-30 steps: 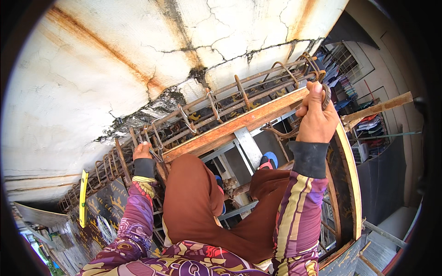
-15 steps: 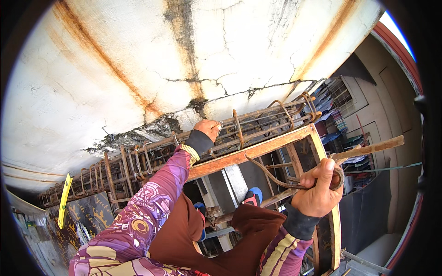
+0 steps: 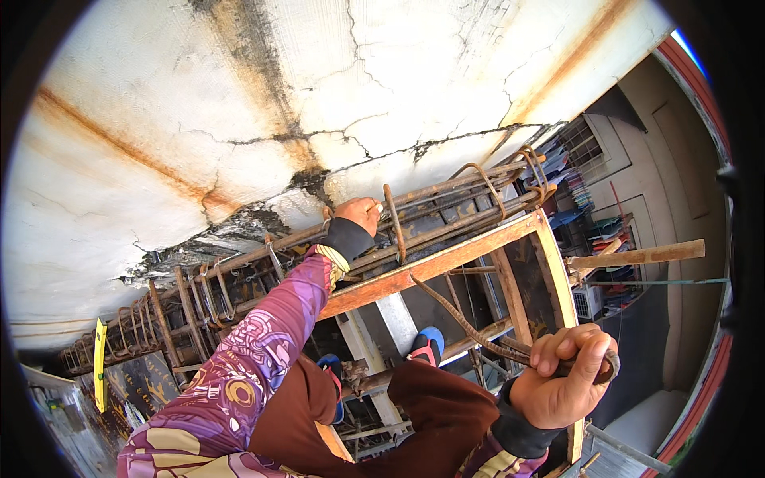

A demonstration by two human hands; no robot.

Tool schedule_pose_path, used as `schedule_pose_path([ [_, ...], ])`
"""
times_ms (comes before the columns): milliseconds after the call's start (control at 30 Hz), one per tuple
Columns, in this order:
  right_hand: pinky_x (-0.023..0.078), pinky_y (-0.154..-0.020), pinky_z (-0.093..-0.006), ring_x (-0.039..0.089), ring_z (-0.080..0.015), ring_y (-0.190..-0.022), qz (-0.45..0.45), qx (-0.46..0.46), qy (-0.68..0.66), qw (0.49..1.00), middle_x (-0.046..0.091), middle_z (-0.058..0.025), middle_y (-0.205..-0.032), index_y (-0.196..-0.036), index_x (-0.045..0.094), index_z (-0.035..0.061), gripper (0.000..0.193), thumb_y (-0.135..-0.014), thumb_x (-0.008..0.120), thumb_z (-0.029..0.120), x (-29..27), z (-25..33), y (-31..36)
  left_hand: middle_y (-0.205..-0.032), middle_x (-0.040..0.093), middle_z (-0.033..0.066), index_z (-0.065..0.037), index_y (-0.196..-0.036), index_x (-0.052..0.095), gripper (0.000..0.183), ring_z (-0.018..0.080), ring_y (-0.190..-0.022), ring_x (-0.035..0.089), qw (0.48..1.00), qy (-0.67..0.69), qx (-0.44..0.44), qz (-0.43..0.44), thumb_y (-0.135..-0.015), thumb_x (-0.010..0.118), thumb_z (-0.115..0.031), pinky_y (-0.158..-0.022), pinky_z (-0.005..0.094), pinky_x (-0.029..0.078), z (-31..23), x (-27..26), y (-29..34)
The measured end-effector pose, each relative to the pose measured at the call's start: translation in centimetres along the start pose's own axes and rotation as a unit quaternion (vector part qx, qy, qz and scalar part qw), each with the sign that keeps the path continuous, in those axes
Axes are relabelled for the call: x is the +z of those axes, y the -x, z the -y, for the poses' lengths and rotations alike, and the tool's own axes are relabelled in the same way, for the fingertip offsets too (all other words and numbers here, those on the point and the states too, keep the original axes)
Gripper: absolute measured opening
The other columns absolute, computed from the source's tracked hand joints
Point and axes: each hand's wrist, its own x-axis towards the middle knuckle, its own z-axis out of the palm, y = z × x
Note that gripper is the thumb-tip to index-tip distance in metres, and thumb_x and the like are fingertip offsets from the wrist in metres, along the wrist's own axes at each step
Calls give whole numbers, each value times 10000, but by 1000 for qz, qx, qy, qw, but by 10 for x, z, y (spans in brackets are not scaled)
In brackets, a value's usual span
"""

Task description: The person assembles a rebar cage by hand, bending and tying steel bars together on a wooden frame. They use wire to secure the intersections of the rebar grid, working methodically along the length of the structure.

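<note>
- Head view: the right hand (image 3: 558, 382) is lower than half a second ago, closed firmly round a bent bar (image 3: 462, 321), its curled end poking past the fingers.
- So the bar's held end looks farther from the cage (image 3: 395, 225); its other end is near the plank (image 3: 430, 267).
- The left hand (image 3: 360, 213) stays at the cage, fingers curled; I can't tell what they grip.
</note>
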Motion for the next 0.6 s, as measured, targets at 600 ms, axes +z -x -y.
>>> schedule_pose_path([
  [600,380,-419,-252,434,-93,-454,168,-106,-94,976,514,-46,-640,-732,513,63,262,-891,706,143,53,-54,-107,-963,654,150,-9,-1014,689,143,310,-827,658,987,121,51,-93,-908,631,-84,-745,380,529,-8,5,22],
])
